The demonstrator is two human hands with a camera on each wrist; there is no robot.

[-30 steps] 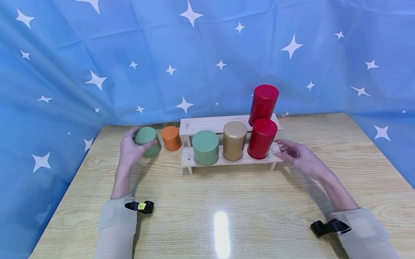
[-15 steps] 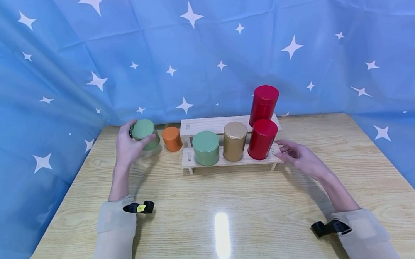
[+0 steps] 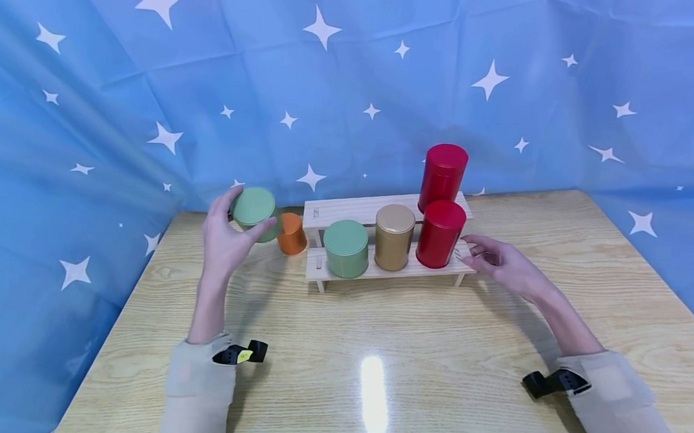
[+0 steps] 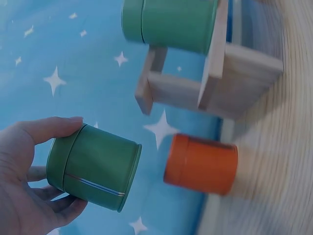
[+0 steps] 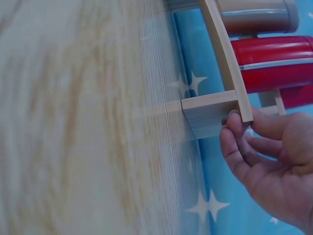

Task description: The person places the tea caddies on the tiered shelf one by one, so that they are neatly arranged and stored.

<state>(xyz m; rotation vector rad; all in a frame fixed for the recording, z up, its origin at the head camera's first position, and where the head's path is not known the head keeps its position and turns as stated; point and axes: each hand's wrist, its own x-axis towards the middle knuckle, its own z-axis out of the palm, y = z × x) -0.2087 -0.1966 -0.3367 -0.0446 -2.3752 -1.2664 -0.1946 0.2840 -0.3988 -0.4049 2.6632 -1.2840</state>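
Observation:
My left hand (image 3: 225, 234) grips a green tin (image 3: 254, 206) round its lid end, held up off the table. In the left wrist view the green tin (image 4: 100, 166) is clear of the surface, its bottom rim facing the shelf. Just right of it in the head view stands an orange tin (image 3: 291, 235) on the table. My right hand (image 3: 504, 265) pinches the right end of the lower tier of a two-tier wooden shelf (image 3: 359, 207); the right wrist view has thumb and fingers on the end of the shelf board (image 5: 229, 63).
On the lower tier stand another green tin (image 3: 345, 249), a gold tin (image 3: 394, 238) and a red tin (image 3: 440, 235). A second red tin (image 3: 444, 175) stands at the right of the upper tier. A blue star-patterned cloth (image 3: 353, 81) hangs behind the wooden table (image 3: 329, 358).
My left hand has lifted the green tin off the table, then carried it right, so it overlaps the orange tin's edge in the head view. My right hand has stayed at the shelf end.

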